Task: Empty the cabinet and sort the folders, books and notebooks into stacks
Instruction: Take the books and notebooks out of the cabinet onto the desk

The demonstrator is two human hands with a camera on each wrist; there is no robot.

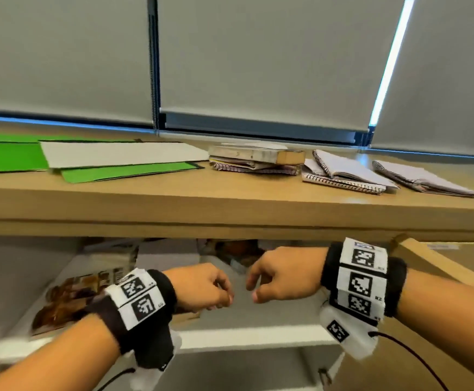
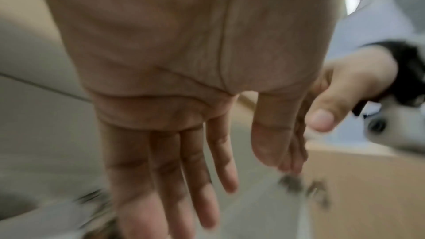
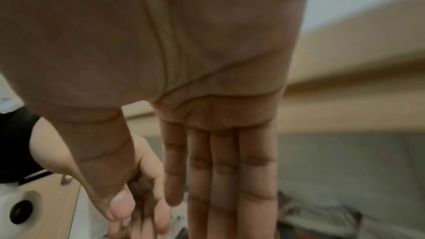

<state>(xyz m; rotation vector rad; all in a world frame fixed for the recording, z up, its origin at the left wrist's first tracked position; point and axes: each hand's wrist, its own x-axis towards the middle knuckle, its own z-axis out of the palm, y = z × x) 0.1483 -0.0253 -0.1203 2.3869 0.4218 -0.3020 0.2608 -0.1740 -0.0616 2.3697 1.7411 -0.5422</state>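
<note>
My left hand (image 1: 210, 289) and right hand (image 1: 272, 275) hover close together in front of the open cabinet, both holding nothing. The wrist views show the left fingers (image 2: 184, 170) and right fingers (image 3: 218, 161) stretched out and relaxed. On the cabinet's white shelf (image 1: 252, 335) a glossy book with a brown picture cover (image 1: 66, 300) lies at the left. More books (image 1: 236, 252) stand blurred at the back. On the wooden top (image 1: 230, 204) lie green folders (image 1: 128, 172), a white folder (image 1: 123, 153), a stack of books (image 1: 258, 158) and spiral notebooks (image 1: 348, 176).
An open wooden cabinet door (image 1: 442, 266) juts out at the right, beside my right wrist. Grey roller blinds (image 1: 258, 66) hang behind the top. Another spiral notebook (image 1: 422, 180) lies at the far right of the top. A lower compartment shows under the white shelf.
</note>
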